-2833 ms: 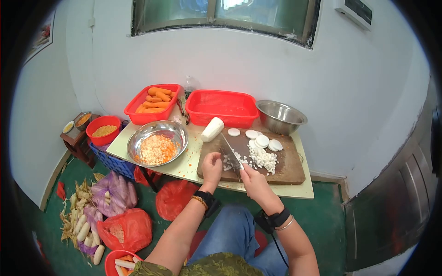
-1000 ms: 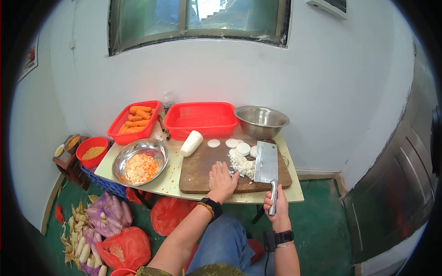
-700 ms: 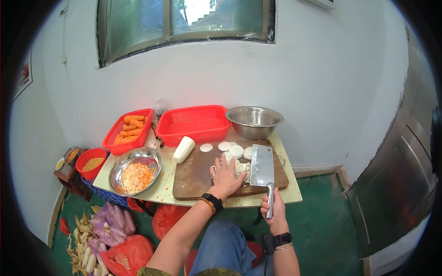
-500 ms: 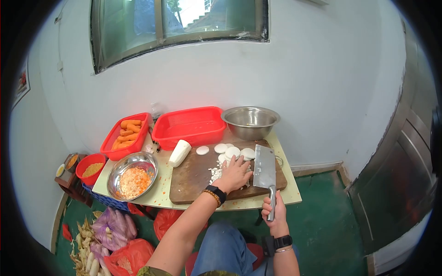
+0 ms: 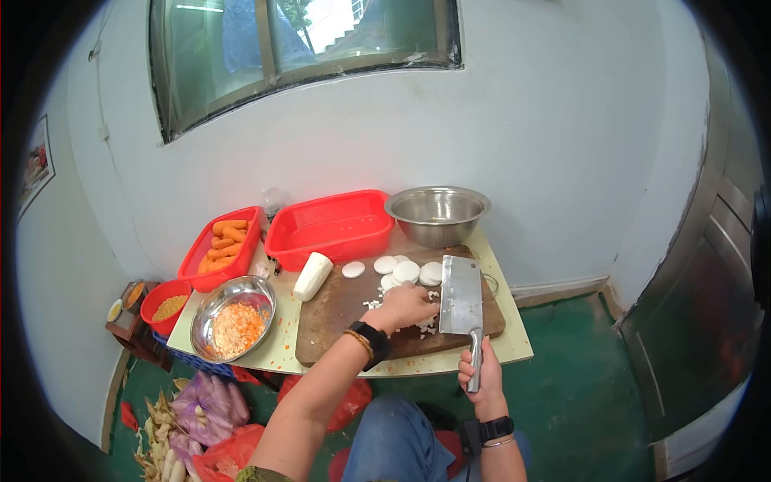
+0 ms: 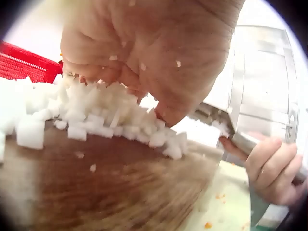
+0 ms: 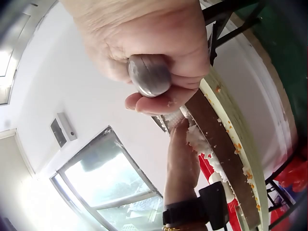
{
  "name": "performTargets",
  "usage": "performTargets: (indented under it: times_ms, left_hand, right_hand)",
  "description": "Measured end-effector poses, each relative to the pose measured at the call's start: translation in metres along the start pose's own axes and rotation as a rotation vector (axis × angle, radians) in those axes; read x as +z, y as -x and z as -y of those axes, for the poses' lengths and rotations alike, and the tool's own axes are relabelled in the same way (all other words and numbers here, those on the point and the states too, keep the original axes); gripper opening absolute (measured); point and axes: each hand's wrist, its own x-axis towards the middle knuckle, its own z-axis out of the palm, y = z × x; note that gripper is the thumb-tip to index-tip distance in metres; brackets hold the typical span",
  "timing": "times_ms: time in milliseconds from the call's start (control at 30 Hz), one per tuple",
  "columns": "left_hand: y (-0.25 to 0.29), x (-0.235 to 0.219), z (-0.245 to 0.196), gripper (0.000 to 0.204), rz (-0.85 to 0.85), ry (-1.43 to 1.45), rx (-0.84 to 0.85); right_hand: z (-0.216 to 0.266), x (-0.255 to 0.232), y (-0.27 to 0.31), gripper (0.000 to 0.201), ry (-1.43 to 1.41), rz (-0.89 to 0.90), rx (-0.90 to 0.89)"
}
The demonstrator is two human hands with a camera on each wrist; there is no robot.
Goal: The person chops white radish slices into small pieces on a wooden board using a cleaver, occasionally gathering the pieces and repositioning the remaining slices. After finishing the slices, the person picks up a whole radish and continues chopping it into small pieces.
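Note:
My right hand (image 5: pixel 483 373) grips the steel handle of a cleaver (image 5: pixel 461 297), its broad blade over the right part of the wooden cutting board (image 5: pixel 333 320). My left hand (image 5: pixel 405 307) is over the middle of the board, fingers curled down into a heap of diced white radish (image 6: pixel 101 113). A few white bits stick to its palm in the left wrist view. Behind it lie round radish slices (image 5: pixel 406 272), and a peeled radish piece (image 5: pixel 313 276) rests at the board's back left. The left hand covers most of the heap in the head view.
A steel bowl (image 5: pixel 438 230) stands behind the board, beside a red basket (image 5: pixel 329 247). Left of these, another red basket (image 5: pixel 186 267) holds carrots (image 5: pixel 225 243). A shallow metal bowl (image 5: pixel 202 337) of chopped orange and pale bits stands at the table's left.
The cleaver has turned from a slanting hold to lying broadside at the board's right. My left hand has moved rightward onto the diced radish, and its spread fingers have curled in.

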Motion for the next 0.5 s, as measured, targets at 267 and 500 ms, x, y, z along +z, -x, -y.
performTargets:
  times_ms: [267, 500]
  left_hand:
    - [-0.053, -0.017, 0.052, 0.067, -0.100, 0.161, -0.476]
    - [-0.059, -0.023, 0.028, 0.093, -0.111, 0.144, -0.598]
  right_hand:
    - [-0.003, 0.005, -0.002, 0.029, 0.003, -0.016, -0.068]
    - [-0.003, 0.011, 0.002, 0.027, -0.012, -0.063, -0.079]
